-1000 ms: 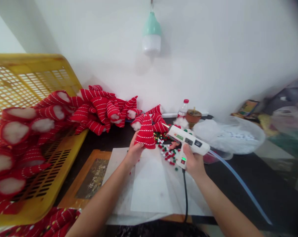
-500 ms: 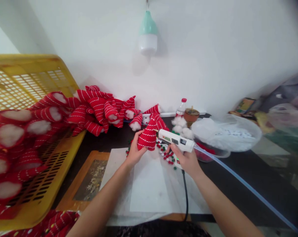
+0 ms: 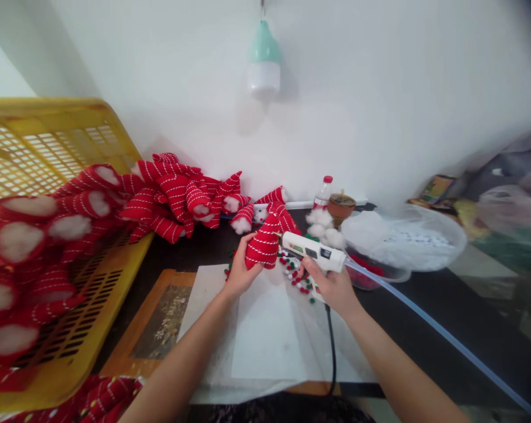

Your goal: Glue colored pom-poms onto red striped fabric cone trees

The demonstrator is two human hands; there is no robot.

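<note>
A red cone-shaped hat (image 3: pixel 264 245) with white stitched lines stands point up in my left hand (image 3: pixel 242 271), fingers wrapped round its lower left side. My right hand (image 3: pixel 336 289) grips a white glue gun (image 3: pixel 313 249), whose nozzle points left at the hat's right side; whether the tip touches the cloth I cannot tell. A long clear glue stick (image 3: pixel 442 329) runs out of the gun's back, and a black cord hangs from its handle. Small red, white and green pompoms (image 3: pixel 301 283) lie scattered below the gun.
A yellow crate (image 3: pixel 128 311) at left holds several stuffed red cones, with more heaped (image 3: pixel 172 194) by the wall. White sheets (image 3: pixel 269 335) cover the table before me. Behind the gun are cotton balls (image 3: pixel 321 218), a bottle (image 3: pixel 323 194) and a clear plastic bag (image 3: pixel 424 235).
Almost nothing differs. Both hands keep their hold on the hat and the glue gun, with only a very slight shift of the gun.
</note>
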